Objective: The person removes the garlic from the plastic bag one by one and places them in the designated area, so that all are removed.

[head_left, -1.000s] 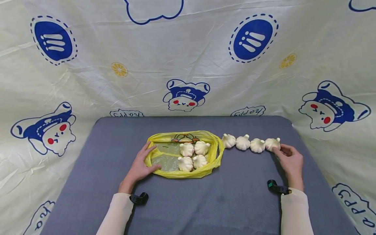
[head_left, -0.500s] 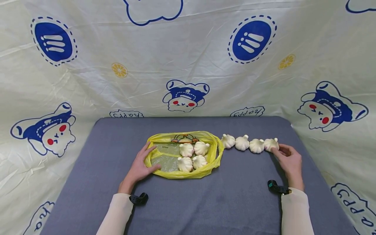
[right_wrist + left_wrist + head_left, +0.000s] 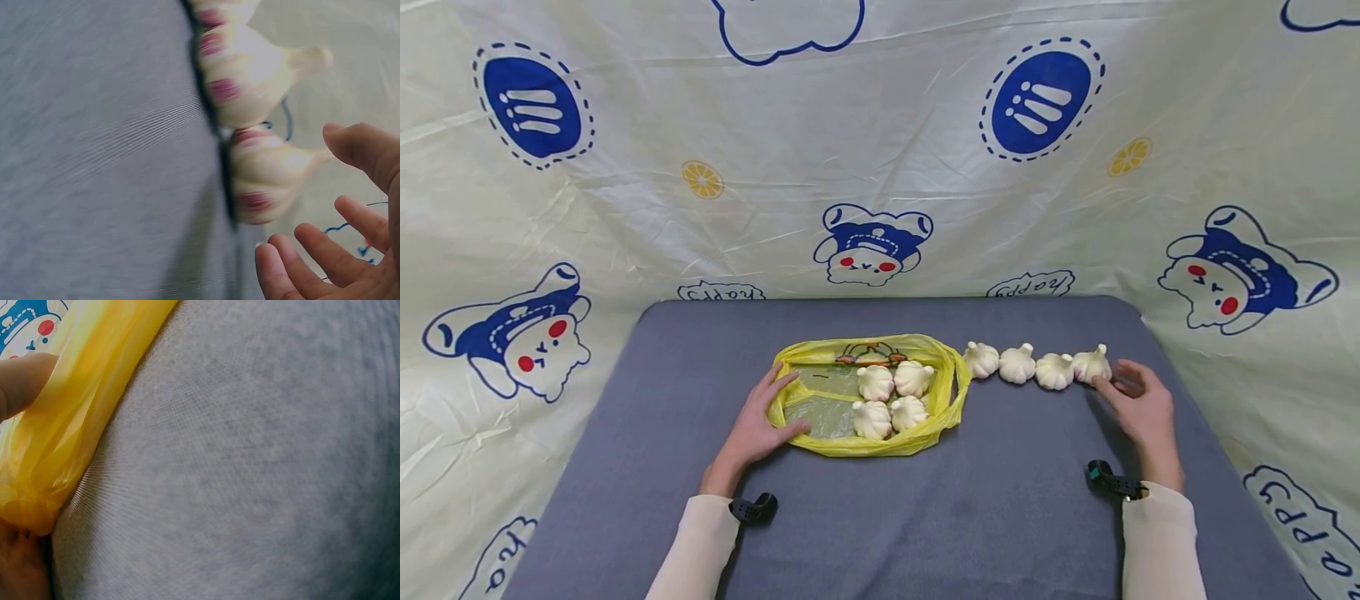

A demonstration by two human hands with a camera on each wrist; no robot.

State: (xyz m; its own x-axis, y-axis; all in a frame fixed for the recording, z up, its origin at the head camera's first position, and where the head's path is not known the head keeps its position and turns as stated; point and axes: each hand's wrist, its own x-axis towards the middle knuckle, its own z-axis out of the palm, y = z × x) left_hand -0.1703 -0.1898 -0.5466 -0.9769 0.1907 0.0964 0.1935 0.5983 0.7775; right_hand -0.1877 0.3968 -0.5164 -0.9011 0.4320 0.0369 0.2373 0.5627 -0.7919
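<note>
Cloth [image 3: 640,108] printed "happy" is hanging in creases beyond the grey fabric surface [image 3: 925,533], which is stretching wide in front of a crinkled yellow plastic bag [image 3: 850,447] lying open. The left hand [image 3: 762,423] is resting spread over the bag's left rim, and the right hand [image 3: 1146,412] is hovering, thumb and fingers parted, just beside the endmost of four ribbed garlic bulbs [image 3: 1017,364] lined up right of the bag; four more bulbs [image 3: 876,382] are sitting in its right half.

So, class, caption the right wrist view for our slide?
A right hand, fingers spread, beside garlic bulbs lined up on a grey table.
</note>
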